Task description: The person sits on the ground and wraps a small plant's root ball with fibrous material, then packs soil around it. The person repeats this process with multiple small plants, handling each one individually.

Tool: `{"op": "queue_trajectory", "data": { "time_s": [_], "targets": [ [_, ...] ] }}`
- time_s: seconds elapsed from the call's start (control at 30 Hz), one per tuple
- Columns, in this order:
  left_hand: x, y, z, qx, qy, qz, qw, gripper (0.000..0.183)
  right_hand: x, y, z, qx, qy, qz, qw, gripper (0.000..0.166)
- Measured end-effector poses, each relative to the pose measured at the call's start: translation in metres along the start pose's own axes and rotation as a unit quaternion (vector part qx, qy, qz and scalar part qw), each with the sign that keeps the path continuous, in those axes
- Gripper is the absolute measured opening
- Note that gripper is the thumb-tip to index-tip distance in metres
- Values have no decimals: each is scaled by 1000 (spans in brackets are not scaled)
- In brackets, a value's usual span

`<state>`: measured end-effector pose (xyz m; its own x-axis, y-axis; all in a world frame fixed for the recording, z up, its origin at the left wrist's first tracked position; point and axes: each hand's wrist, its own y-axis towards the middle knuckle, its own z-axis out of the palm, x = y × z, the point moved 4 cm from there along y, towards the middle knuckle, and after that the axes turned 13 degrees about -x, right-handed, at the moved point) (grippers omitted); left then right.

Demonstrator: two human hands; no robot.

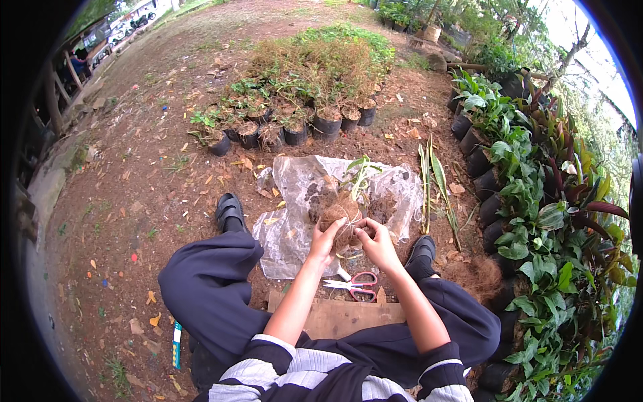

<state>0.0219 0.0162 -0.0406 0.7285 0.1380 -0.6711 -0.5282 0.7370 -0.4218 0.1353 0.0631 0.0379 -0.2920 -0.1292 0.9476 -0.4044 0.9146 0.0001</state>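
A ball of brown coconut fibre (335, 213) is held above a clear plastic sheet (284, 254) on the ground. From its top rises a small plant (359, 177) with narrow, pale-edged leaves. My left hand (324, 242) grips the ball's near left side, thumb on the fibre. White string (350, 223) is wound about the ball. At the ball's right side, my right hand (376, 243) pinches the string between thumb and fingers. Dark soil and a clump of fibre (383, 207) lie on the sheet. Red-handled scissors (354, 286) lie partly open below my hands.
Cut long leaves (437, 186) lie right of the sheet, with loose fibre (474, 279) nearer me. Black-bagged plants (326, 125) stand ahead; leafy potted plants (522, 201) line the right. A wooden board (346, 316) lies before me. A teal cutter (177, 345) lies left.
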Motion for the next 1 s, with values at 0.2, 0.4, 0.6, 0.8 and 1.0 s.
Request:
{"op": "queue_trajectory", "data": {
  "time_s": [0.2,0.4,0.6,0.8,1.0],
  "targets": [
    [4,-3,-2,62,-82,-88,991,35,-3,-4,8,14,13,12,1000,7],
    [0,-2,3,27,-92,-89,991,37,1,-2,7,22,10,2,1000,8],
    [3,-2,-1,-35,-42,-32,998,32,34,-2,15,40,27,-32,998,8],
    [-3,1,6,49,-103,-99,989,52,3,-2,4,-4,27,19,999,6],
    [-4,-8,10,32,-108,-96,989,50,1,-6,11,8,74,50,996,7]
  ]
}}
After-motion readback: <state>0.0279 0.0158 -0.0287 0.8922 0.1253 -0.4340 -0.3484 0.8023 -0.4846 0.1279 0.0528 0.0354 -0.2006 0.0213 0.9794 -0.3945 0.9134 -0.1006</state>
